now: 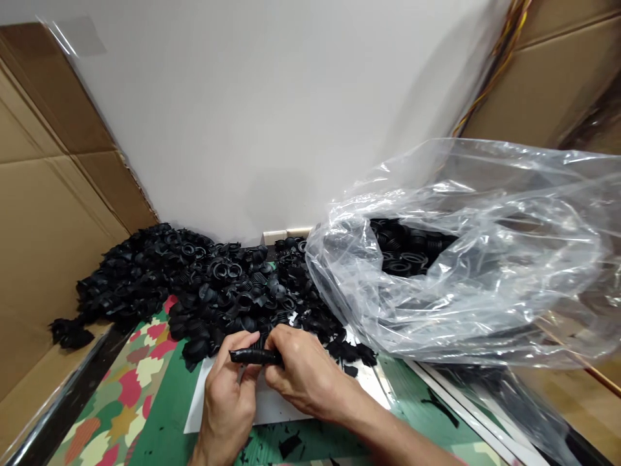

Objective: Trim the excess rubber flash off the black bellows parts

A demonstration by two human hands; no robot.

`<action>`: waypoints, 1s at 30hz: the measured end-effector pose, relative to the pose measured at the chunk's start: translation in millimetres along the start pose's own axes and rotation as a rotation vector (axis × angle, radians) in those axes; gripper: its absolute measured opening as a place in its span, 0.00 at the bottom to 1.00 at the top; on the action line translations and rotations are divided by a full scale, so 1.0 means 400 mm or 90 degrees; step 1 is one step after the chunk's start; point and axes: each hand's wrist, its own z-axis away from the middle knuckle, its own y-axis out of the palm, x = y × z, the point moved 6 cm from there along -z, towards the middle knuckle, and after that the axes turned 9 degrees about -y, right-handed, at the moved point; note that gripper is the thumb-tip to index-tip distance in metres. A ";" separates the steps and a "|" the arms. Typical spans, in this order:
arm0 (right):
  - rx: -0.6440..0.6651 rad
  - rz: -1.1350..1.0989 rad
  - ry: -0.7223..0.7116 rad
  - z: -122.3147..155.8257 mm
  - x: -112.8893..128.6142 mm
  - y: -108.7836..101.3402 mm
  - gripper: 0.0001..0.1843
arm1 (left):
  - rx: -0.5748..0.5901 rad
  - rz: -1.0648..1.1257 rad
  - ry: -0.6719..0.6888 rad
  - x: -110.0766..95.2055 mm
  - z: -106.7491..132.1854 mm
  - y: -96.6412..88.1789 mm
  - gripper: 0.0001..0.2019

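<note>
My right hand (303,369) is closed around a black rod-like handle (253,356) that looks wrapped in tape. Its free end points left, across my left hand's fingers. My left hand (230,388) is curled, thumb and fingertips closed on a small black ribbed rubber piece (261,340), mostly hidden between the hands. Both hands are close together over a white sheet (286,409). Just beyond them lies a large heap of black ribbed rubber parts (228,285) and torn scraps. Whether the handle ends in a blade cannot be seen.
A clear plastic bag (509,285) at the right holds more black ribbed parts (405,249). Black scraps (290,445) lie on the green surface (165,404). A cardboard panel (53,175) stands at left, a pale wall (272,110) behind, and twisted wires (499,65) hang upper right.
</note>
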 end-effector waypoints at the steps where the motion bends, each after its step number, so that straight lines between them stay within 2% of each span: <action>1: 0.005 0.030 0.021 -0.001 -0.002 0.003 0.05 | 0.002 0.013 -0.015 0.001 0.000 0.000 0.10; 3: -0.007 0.088 0.070 -0.005 -0.015 0.003 0.06 | 0.013 0.073 -0.072 0.008 -0.003 0.002 0.11; 6: -0.100 0.090 0.129 -0.009 -0.054 -0.027 0.06 | 0.042 0.204 -0.188 0.023 -0.006 0.008 0.15; 10: -0.266 -0.066 0.173 -0.007 -0.112 -0.086 0.04 | 0.080 0.331 -0.279 0.024 -0.009 0.016 0.18; 13: -0.315 -0.162 0.179 -0.008 -0.128 -0.103 0.09 | 0.076 0.381 -0.317 0.020 -0.008 0.017 0.20; 20: -0.309 -0.232 0.145 -0.008 -0.103 -0.086 0.15 | 0.074 0.419 -0.352 0.013 -0.002 0.018 0.21; 26: -0.259 -0.274 0.108 -0.010 -0.081 -0.060 0.12 | 0.074 0.419 -0.346 0.017 0.001 0.017 0.21; 30: -0.219 -0.302 0.027 -0.011 -0.040 -0.046 0.09 | 0.076 0.399 -0.319 0.027 -0.003 0.017 0.19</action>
